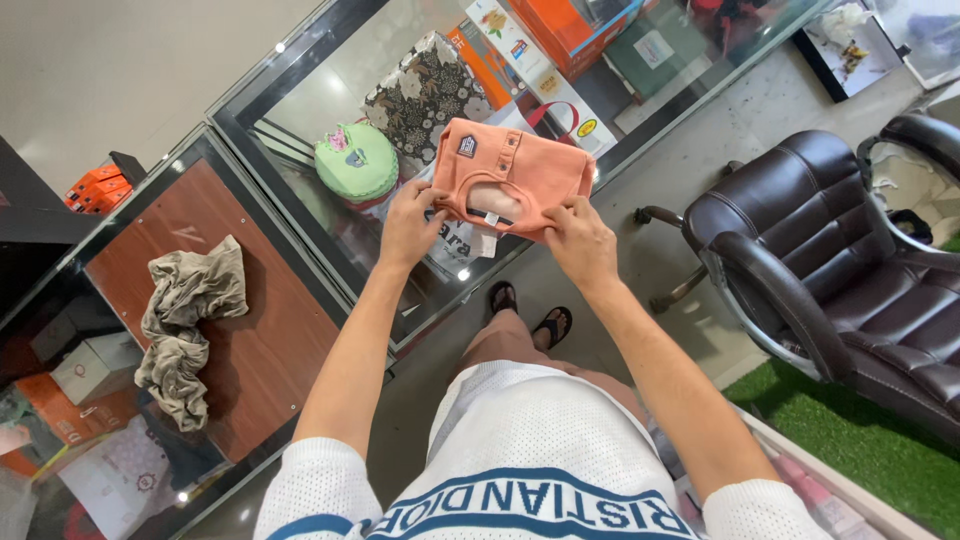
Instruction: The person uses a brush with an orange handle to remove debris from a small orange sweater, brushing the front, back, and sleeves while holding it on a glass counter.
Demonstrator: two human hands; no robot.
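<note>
At the far left, a crumpled grey-brown cloth (188,330) lies on the brown wooden top of the desk (270,350), well apart from my hands. Just past it the desk turns to glass (300,100), and through the pane I see a round green cake-shaped thing (356,162) on the shelf below, with a dark flowered box (425,88) beside it and orange and white boxes (520,50) further along.

My left hand (410,225) is up over the glass edge, its grip closed on the left edge of a folded orange shirt (512,175), thumb on top and fingers curled underneath. The shirt is held in the air between both hands, above the glass desk and not touching it. It is folded into a neat rectangle, with a small dark badge near its upper left corner, a buttoned placket in the middle and the collar opening facing me, a white tag hanging from its lower edge.

My right hand (580,240) has its grip closed on the right lower edge of the shirt, fingers pinching the fabric.

Below my arms I see my sandalled feet (530,312) on the grey floor. To the right stands a dark brown leather chair (830,270), partly on a strip of green turf (850,440).
</note>
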